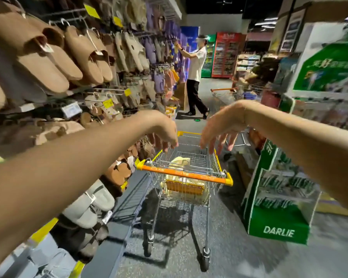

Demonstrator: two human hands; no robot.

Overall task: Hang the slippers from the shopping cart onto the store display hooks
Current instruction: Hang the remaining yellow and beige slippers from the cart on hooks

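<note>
Pale yellow slippers (181, 164): in shopping cart (219, 167) basket, below both hands. Left hand (165, 131), right hand (219, 129): fingers loosely spread, empty, above the cart's far end.

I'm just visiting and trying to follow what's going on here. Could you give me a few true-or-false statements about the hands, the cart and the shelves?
1. Both hands are holding slippers. False: the left hand and right hand hold nothing, fingers hanging loosely above the shopping cart.
2. Pale yellow slippers lie in the cart. True.
3. The cart's handle is blue. False: it is orange with yellow ends.
4. Brown slippers hang on the display at the left. True.
5. The green display stand is left of the cart. False: it stands to the right.
</note>
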